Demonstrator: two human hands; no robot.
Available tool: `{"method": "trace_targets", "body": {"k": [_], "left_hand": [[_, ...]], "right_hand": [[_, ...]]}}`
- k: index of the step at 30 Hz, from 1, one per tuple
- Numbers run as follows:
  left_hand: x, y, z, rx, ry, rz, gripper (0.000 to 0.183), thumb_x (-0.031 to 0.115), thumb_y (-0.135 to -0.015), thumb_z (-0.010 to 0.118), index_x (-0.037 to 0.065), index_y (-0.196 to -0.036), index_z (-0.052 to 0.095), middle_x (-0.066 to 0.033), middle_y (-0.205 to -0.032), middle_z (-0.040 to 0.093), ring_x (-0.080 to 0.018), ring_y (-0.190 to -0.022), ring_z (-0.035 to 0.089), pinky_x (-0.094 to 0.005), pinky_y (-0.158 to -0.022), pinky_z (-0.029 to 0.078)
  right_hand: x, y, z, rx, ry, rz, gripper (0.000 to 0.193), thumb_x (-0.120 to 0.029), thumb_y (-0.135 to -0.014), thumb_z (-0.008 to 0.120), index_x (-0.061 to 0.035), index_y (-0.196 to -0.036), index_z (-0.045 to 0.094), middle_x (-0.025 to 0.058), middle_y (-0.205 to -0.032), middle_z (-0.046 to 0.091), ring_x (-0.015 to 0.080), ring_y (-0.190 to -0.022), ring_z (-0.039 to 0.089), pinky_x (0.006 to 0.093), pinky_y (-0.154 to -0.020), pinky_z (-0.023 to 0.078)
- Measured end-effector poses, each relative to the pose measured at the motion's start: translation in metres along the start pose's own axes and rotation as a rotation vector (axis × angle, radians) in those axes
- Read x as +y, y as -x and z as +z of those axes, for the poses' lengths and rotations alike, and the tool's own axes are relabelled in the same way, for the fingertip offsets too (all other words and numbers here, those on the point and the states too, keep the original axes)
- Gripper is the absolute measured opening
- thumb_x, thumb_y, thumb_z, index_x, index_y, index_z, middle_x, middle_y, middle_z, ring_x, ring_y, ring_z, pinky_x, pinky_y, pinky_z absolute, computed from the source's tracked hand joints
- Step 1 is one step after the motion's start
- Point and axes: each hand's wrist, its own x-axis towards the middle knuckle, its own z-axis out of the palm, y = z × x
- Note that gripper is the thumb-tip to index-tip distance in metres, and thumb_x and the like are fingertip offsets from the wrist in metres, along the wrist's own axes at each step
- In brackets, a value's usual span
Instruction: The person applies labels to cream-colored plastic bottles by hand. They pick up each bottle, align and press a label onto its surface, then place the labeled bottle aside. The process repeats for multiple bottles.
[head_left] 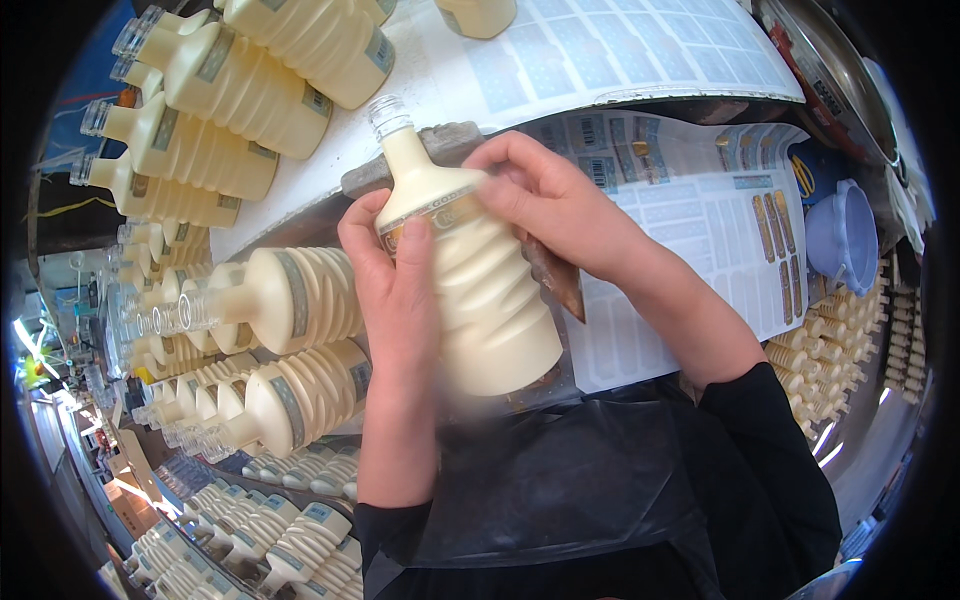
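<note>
While the left hand (392, 255) grips a cream bottle (490, 310), right hand (565, 210) touching, other bottles (275, 300) flank label sheets (660, 250).

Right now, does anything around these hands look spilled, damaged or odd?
I see no spill or damage. One oddity: a brown, pointed piece jutting out below the right hand, beside the cream bottle. Its dark, sharp shape contrasts with the pale bottle; I can't tell what it is.

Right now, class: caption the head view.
Left hand holds a cream bottle, right hand at its shoulder, label sheets alongside.
</note>
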Motion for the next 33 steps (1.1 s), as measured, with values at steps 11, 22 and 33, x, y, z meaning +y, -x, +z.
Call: {"method": "trace_targets", "body": {"k": [11, 22, 33], "left_hand": [[0.001, 0.0, -0.001, -0.007, 0.017, -0.003, 0.041, 0.021, -0.104, 0.059, 0.004, -0.137, 0.042, -0.0121, -0.124, 0.054, -0.0161, -0.11, 0.052, -0.032, -0.098, 0.046], [0.003, 0.0, -0.003, 0.012, 0.043, 0.014, 0.038, 0.019, -0.105, 0.057, 0.003, -0.137, 0.043, -0.0113, -0.125, 0.053, -0.0148, -0.111, 0.052, -0.0304, -0.098, 0.045], [0.002, -0.008, -0.004, 0.008, -0.143, 0.027, 0.046, 0.025, -0.096, 0.069, 0.001, -0.13, 0.05, -0.0126, -0.12, 0.059, -0.0195, -0.109, 0.057, -0.0343, -0.097, 0.048]], "right_hand": [[0.004, -0.002, 0.001, 0.007, 0.137, -0.043, 0.024, -0.023, -0.103, 0.062, -0.005, -0.12, 0.058, -0.0015, -0.082, 0.062, 0.0039, -0.076, 0.055, 0.0227, -0.068, 0.045], [0.003, -0.002, 0.004, 0.05, 0.155, -0.074, 0.034, -0.032, -0.098, 0.068, -0.0027, -0.115, 0.059, 0.0035, -0.079, 0.064, 0.0111, -0.073, 0.057, 0.0301, -0.068, 0.047], [-0.001, -0.001, 0.006, 0.073, 0.372, -0.074, 0.044, -0.036, -0.092, 0.073, -0.0031, -0.117, 0.058, 0.0045, -0.07, 0.056, 0.0151, -0.065, 0.053, 0.0339, -0.06, 0.043]]}}
